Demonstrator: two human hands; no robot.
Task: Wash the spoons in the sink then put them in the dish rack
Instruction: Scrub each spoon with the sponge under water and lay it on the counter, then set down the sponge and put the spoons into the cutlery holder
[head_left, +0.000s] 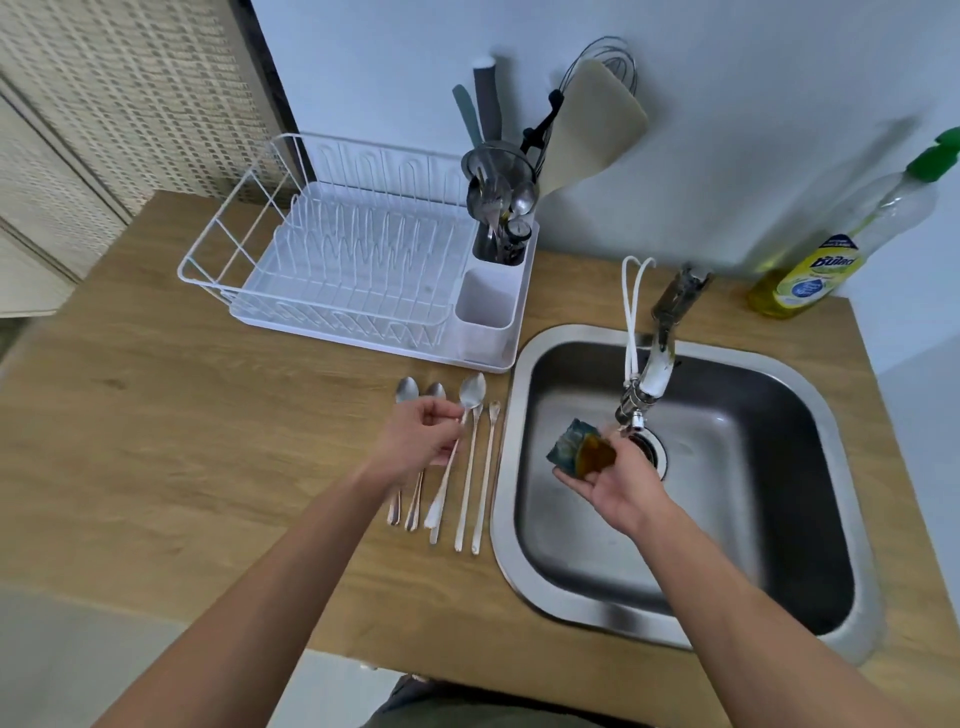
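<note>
Several metal spoons (470, 467) lie side by side on the wooden counter, just left of the steel sink (519, 374). My left hand (421, 439) rests over them, its fingers pinched on the handle of one long spoon (441, 493). Over the sink basin, my right hand (615, 480) holds a blue and yellow sponge (579, 452) just below the faucet (657, 364). Behind the spoons stands a white dish rack (332, 260) with an empty white cutlery cup (485, 301).
A dark utensil holder (498, 228) at the rack's back corner holds cutlery, a whisk and a spatula. A bottle of yellow dish soap (810, 275) stands at the wall behind the sink. The counter's front edge (363, 660) runs close to my body.
</note>
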